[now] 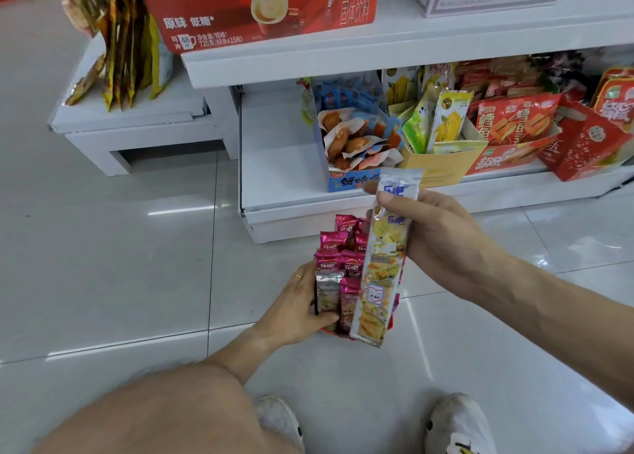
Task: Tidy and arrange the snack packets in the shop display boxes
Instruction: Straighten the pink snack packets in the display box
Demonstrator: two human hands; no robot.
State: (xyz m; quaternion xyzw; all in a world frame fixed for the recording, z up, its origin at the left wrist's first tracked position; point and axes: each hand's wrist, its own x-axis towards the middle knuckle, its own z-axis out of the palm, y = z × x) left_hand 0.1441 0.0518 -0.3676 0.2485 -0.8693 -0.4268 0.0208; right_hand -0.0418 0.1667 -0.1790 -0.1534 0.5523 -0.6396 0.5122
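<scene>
Knee (154, 409) over glossy tiled floor (103, 247); white shelf (281, 165) beyond.

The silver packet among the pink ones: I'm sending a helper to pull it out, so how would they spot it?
Look at the small display box on the floor tiles before the white bottom shelf. Its front row, against the left hand, holds the silver packet. It is grey-silver; every packet standing beside it is pink.

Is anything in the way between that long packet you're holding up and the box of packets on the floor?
Nothing visible: the long yellow packet hangs from the right hand directly above the floor box, steadied by the left hand.
</scene>
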